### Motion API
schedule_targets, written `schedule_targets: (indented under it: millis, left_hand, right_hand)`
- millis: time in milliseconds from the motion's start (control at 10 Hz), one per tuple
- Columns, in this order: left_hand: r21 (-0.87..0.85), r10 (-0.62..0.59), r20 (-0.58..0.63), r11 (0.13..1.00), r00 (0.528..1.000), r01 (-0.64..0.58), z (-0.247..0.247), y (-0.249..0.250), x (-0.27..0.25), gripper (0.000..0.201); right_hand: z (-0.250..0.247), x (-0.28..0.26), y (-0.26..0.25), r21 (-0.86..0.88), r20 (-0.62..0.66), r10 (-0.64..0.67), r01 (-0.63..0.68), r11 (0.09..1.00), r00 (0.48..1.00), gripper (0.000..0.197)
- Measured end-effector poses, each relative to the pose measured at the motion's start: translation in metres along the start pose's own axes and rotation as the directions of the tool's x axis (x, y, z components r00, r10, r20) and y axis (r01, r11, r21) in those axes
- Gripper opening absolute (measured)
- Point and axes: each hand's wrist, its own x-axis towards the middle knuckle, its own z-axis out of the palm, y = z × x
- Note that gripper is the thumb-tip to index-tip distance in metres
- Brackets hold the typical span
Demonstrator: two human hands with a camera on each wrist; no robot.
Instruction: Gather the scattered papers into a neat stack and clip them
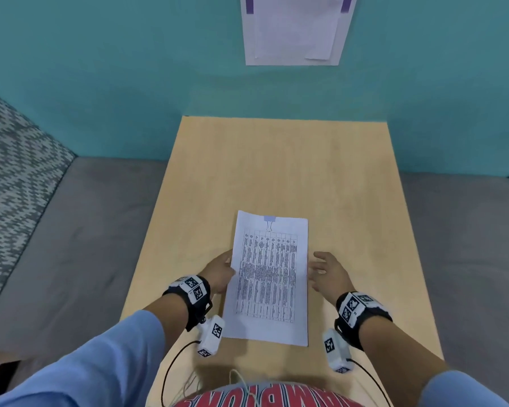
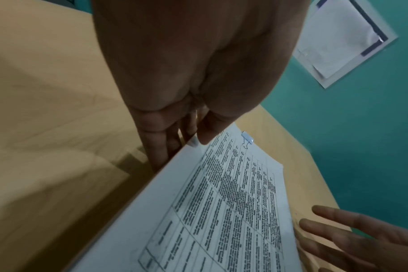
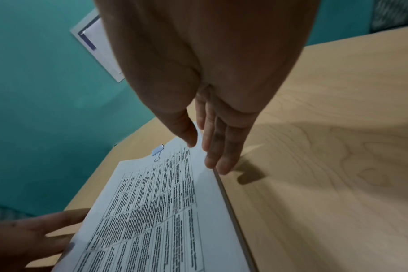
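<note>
So the wooden table (image 1: 350,183) runs away from the person toward the teal wall, and the paper stack (image 1: 269,277) sits on the near half of it, roughly centred between the left and right edges, long axis pointing from the near edge toward the far edge, tilted just a touch. It looks already squared up, with a printed grid on the top sheet. The left hand (image 1: 219,271) is right up against the stack's left long edge: in the left wrist view its fingers (image 2: 160,147) go under that edge with the thumb at the top of it, so it reads as a light pinch that lifts that side a bit, though I can't see how firm it is. The right hand (image 1: 328,271) is spread and relaxed just beside the right long edge, holding nothing; in the right wrist view its fingertips (image 3: 219,163) hover at that edge and I can't tell if they actually touch. So the left hand is the one with contact. The small pale-blue binder clip (image 1: 269,222) is already on the far short edge, about mid-width, straight ahead of both hands. My guess is only letting go remains.
</note>
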Motion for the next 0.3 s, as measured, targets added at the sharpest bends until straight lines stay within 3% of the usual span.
schedule_targets:
  millis: [100, 200, 300]
  left_hand:
    - [0.097, 0.009, 0.062, 0.995, 0.998, -0.015, -0.002, 0.002, -0.001, 0.062]
    - [0.262, -0.002, 0.032, 0.965, 0.999, -0.006, -0.005, 0.000, 0.006, 0.077]
    - [0.453, 0.066, -0.039, 0.890, 0.997, -0.041, -0.018, -0.011, -0.002, 0.067]
  right_hand:
    - [-0.002, 0.002, 0.008, -0.053, 0.016, -0.002, 0.003, 0.999, 1.000, 0.048]
    - [-0.005, -0.004, 0.013, -0.116, 0.042, -0.018, 0.023, 0.993, 0.999, 0.046]
    - [-0.012, -0.021, 0.019, -0.176, 0.065, -0.048, 0.059, 0.983, 0.997, 0.040]
